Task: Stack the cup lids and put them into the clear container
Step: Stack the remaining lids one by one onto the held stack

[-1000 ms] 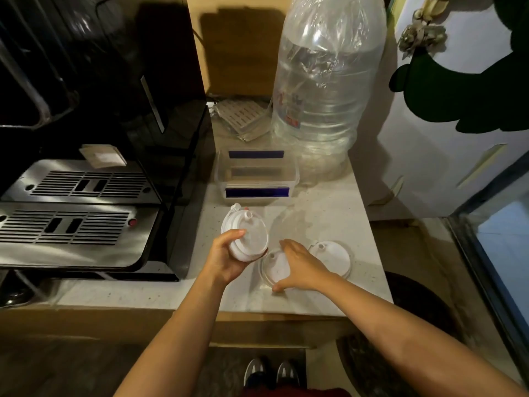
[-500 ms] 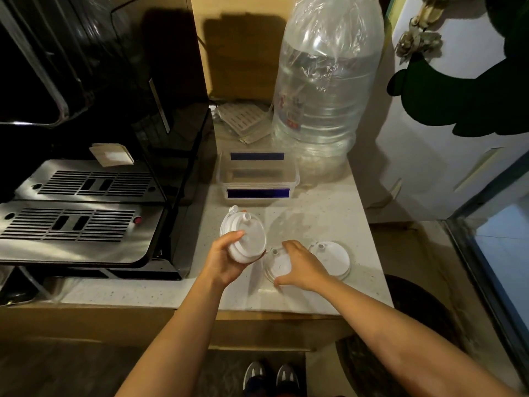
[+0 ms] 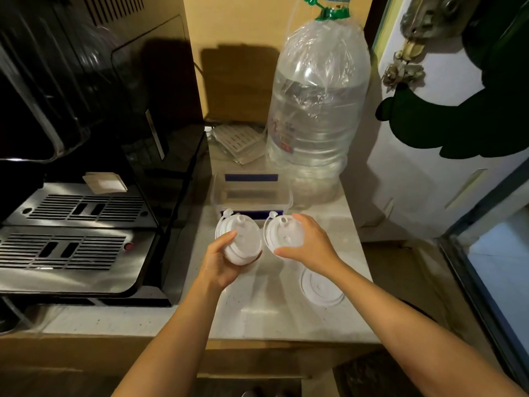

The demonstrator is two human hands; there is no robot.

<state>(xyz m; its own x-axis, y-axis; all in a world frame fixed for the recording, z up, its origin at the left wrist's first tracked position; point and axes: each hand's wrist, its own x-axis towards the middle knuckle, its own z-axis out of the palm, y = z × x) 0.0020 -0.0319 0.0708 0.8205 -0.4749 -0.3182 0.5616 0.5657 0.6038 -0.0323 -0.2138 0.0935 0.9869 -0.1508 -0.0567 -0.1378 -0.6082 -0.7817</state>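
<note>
My left hand (image 3: 221, 263) holds a small stack of white cup lids (image 3: 240, 239) above the counter, tilted toward me. Just to its right, my right hand (image 3: 310, 245) grips a single white lid (image 3: 283, 234), lifted off the counter and almost touching the stack. One more lid (image 3: 322, 287) lies flat on the counter under my right forearm. The clear container (image 3: 252, 193) with blue clips stands open right behind both hands, and I see nothing inside it.
A large water jug (image 3: 317, 116) wrapped in plastic stands behind the container at the right. A black coffee machine with steel drip trays (image 3: 71, 247) fills the left side. The pale counter (image 3: 257, 316) ends at its front edge near me; a white door is at the right.
My right hand has picked a lid up from the counter and raised it beside the stack in my left hand. The camera has tilted and moved closer.
</note>
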